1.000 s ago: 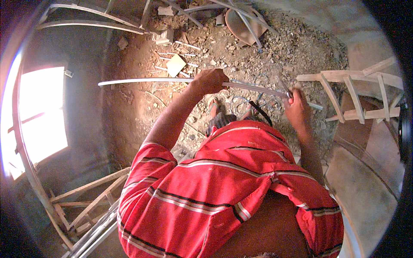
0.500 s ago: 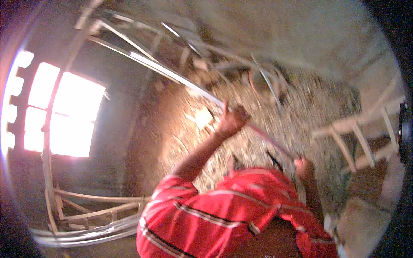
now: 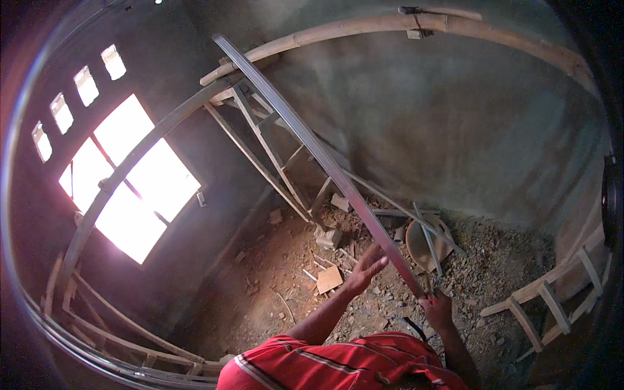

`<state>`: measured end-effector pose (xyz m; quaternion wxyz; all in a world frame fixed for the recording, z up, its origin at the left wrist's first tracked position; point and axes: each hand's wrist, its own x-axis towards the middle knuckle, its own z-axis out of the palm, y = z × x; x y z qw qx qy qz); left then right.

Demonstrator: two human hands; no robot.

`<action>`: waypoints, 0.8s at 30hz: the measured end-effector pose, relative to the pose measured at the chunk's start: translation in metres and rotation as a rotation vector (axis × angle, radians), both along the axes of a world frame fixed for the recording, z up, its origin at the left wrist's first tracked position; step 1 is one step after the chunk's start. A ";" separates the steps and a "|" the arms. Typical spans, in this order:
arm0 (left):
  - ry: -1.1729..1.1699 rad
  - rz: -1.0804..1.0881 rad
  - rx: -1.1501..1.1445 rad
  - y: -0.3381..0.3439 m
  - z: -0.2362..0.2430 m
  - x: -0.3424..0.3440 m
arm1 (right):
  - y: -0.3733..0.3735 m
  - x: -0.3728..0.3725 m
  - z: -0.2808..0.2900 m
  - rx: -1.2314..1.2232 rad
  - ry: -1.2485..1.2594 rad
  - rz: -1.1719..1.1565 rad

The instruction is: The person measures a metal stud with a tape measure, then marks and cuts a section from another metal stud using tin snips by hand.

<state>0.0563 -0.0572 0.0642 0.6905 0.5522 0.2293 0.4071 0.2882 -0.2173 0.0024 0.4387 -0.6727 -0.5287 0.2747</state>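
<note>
**Long metal strip raised in both hands over a rubble floor**

Here, the person in the red striped shirt (image 3: 338, 370) stands with both arms stretched forward, holding a long, flat grey metal strip (image 3: 312, 146). The strip runs on a slant from the hands near the lower middle of the view up and away to the left, its far end reaching the bamboo pole (image 3: 390, 26) that arches across the top of the room. The right hand (image 3: 437, 309) is closed in a fist around the strip's lower end. The left hand (image 3: 367, 266) sits a little higher along the strip, fingers loosely curled against its underside and edge; whether it truly grips or only steadies the metal, I cannot tell.

Below the hands the floor (image 3: 273, 286) is bare earth strewn with broken stones and scraps. A small flat piece of board (image 3: 329, 278) lies just left of the left hand. Beyond the hands, near the wall, a round shallow pan (image 3: 422, 244) lies tilted among the rubble, with thin sticks crossing over it. A wooden ladder (image 3: 273, 156) leans against the grey plastered wall (image 3: 455, 130) behind the strip. Another ladder-like frame (image 3: 552, 292) stands at the right edge. A bright window (image 3: 130, 188) glares on the left.
</note>
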 end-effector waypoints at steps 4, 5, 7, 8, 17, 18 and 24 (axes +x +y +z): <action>0.083 -0.330 0.009 0.002 -0.011 0.007 | 0.049 -0.034 0.032 0.128 0.015 0.029; 0.072 -0.223 0.037 0.008 -0.011 0.009 | 0.055 -0.039 0.039 0.160 0.045 0.042; 0.056 -0.003 0.083 0.017 -0.005 0.009 | 0.073 -0.042 0.036 0.118 0.099 0.077; 0.020 0.125 0.017 0.020 0.006 0.004 | 0.080 -0.051 0.046 0.140 0.186 0.059; 0.025 0.550 0.216 0.106 0.126 -0.013 | 0.063 -0.038 0.065 0.172 0.417 0.059; -0.006 0.539 0.188 0.111 0.142 -0.006 | 0.055 -0.040 0.074 0.232 0.409 0.052; -0.121 0.475 0.013 0.126 0.186 0.013 | 0.014 -0.070 0.092 0.089 0.516 0.089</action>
